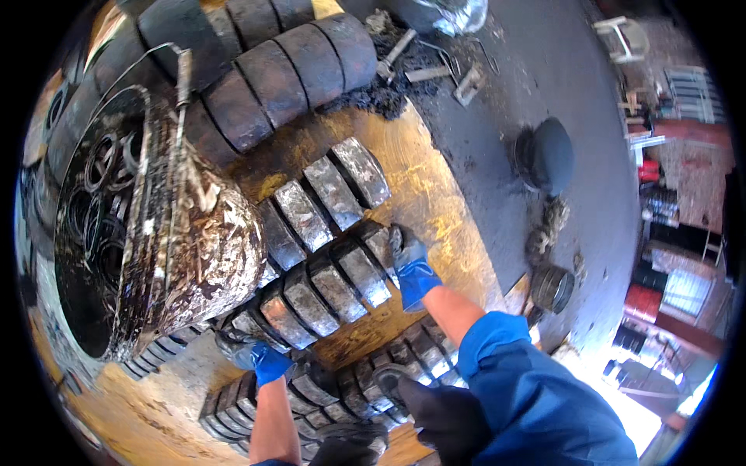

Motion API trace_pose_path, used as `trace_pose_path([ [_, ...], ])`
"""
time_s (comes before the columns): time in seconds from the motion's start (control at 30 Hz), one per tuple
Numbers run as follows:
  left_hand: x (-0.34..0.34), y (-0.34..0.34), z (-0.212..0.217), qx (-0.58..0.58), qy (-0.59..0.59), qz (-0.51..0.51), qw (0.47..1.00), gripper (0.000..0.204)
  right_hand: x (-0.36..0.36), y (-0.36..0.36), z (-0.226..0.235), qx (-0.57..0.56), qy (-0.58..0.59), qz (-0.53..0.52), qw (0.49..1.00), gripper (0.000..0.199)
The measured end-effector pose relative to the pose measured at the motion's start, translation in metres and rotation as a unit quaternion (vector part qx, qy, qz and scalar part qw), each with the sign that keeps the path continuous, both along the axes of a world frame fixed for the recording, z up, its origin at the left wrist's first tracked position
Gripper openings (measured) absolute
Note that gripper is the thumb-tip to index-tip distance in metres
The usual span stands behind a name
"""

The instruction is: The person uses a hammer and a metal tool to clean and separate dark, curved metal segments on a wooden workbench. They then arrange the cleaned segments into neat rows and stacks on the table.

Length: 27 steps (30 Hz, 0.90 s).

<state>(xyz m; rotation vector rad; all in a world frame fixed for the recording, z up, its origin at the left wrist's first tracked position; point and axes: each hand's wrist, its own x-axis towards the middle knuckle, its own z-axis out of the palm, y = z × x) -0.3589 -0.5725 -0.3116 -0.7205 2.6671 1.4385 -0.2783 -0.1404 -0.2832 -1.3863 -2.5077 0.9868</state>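
Observation:
A slanting row of thick, curved metal blocks (335, 289), dark on top with shiny worn sides, lies between my two hands. My right hand (410, 262), in a blue glove with blackened fingers, is closed against the row's far right end. At its near left end, my left hand (252, 356) wears a matching glove, fingers curled at the end blocks; its fingertips are partly hidden. Just beyond lies a second row of similar blocks (329, 190), shinier and spaced apart. More block rows (400, 359) sit nearer to me, by my dark shoes.
At left stands a large grimy bucket (210, 256) with a wire handle, holding metal rings. Big dark cylindrical rolls (272, 81) lie behind. A hammer (396, 54) and other tools rest in black grease. A round dark container (548, 155) and a tin (552, 288) stand on the grey floor.

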Motion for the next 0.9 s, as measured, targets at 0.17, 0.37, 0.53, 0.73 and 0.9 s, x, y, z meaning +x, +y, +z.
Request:
trace_pose_path([
  [0.17, 0.001, -0.037, -0.024, -0.368, 0.024, -0.065, 0.927, 0.048, 0.006, 0.004, -0.006, -0.037, 0.023, 0.008, 0.999, 0.035],
  [0.37, -0.001, -0.007, -0.001, -0.339, 0.042, -0.016, 0.94, 0.046, -0.003, 0.008, 0.016, -0.079, -0.026, 0.054, 0.995, 0.03],
  [0.53, 0.021, 0.046, 0.044, -0.503, -0.135, -0.025, 0.853, 0.05, 0.016, 0.011, -0.004, -0.02, 0.036, 0.142, 0.989, 0.032],
  [0.73, 0.06, 0.277, 0.079, -0.443, -0.138, -0.052, 0.884, 0.073, 0.019, 0.052, -0.02, -0.209, -0.049, 0.226, 0.95, 0.035],
  [0.9, 0.056, 0.306, 0.071, -0.398, -0.129, 0.088, 0.904, 0.072, -0.115, 0.127, 0.089, -0.083, -0.02, 0.506, 0.858, 0.031],
])
